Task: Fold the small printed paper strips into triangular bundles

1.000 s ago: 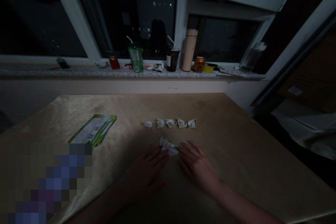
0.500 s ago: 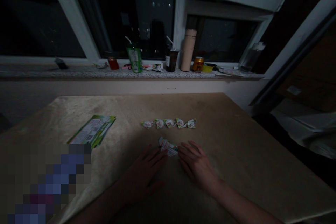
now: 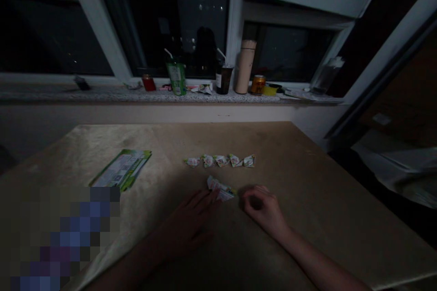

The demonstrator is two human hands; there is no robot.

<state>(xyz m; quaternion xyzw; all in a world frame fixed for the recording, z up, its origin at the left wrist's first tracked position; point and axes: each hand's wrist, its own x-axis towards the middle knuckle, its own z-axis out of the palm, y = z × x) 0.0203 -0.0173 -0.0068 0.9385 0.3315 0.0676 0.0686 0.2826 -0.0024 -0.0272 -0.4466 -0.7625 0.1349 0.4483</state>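
Observation:
A folded piece of printed paper (image 3: 221, 190), white with green and red, lies on the table in front of me. My left hand (image 3: 191, 213) rests flat, fingers stretched out, its fingertips on the paper's lower left edge. Just right of the paper is my right hand (image 3: 264, 207), thumb and fingers curled round into a ring with nothing visible inside. A small gap separates it from the paper's right tip. Beyond both hands runs a row of several small folded paper pieces (image 3: 221, 160) with the same kind of print.
Green and white printed sheets (image 3: 124, 168) lie on the left of the table (image 3: 307, 218); a blurred-out patch covers the near left. On the windowsill (image 3: 201, 96) stand a green cup (image 3: 176, 77), a dark cup (image 3: 223, 79), a pink flask (image 3: 245, 68) and a gold can (image 3: 258, 85).
My right hand has drawn slightly right, off the paper, and its outstretched fingers have curled together. My left hand stays at the paper, whose right tip now shows.

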